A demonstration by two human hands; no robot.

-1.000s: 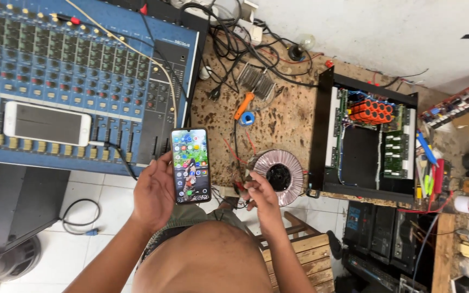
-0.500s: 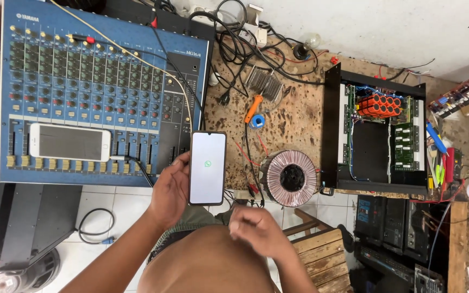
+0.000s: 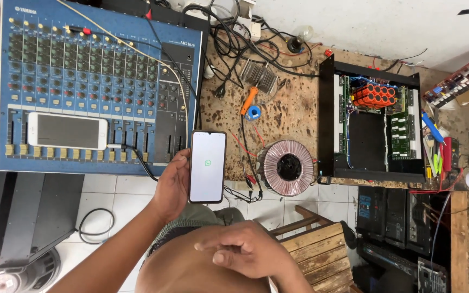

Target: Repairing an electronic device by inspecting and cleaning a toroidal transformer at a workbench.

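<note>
**Smartphone held over workbench edge, screen lit white**

Head view. Smartphone [image 3: 207,166] sits upright just left of frame centre, clasped along its left edge by the left hand [image 3: 172,183]; thumb and fingers wrap the casing, so the grip is closed on the phone. Its screen shows white with a small green icon near the middle. The right hand [image 3: 245,252] hangs low at centre bottom, fingers loosely curled toward the body, holding nothing and touching no object.

Upper left of the frame: a blue audio mixer [image 3: 99,81] with rows of knobs and faders. A second phone [image 3: 67,131], white with a dark screen, lies flat across the fader section, a cable plugged into its right end.

Centre: a copper-wound toroidal transformer [image 3: 287,167] rests on the spotted bench top [image 3: 294,116], just right of the held smartphone. Above it lie an orange-handled tool [image 3: 248,100] and a finned heat sink [image 3: 260,76].

Right: an open black amplifier chassis [image 3: 375,127], circuit boards and orange capacitors exposed.

Lower right: a wooden stool [image 3: 316,252].
</note>
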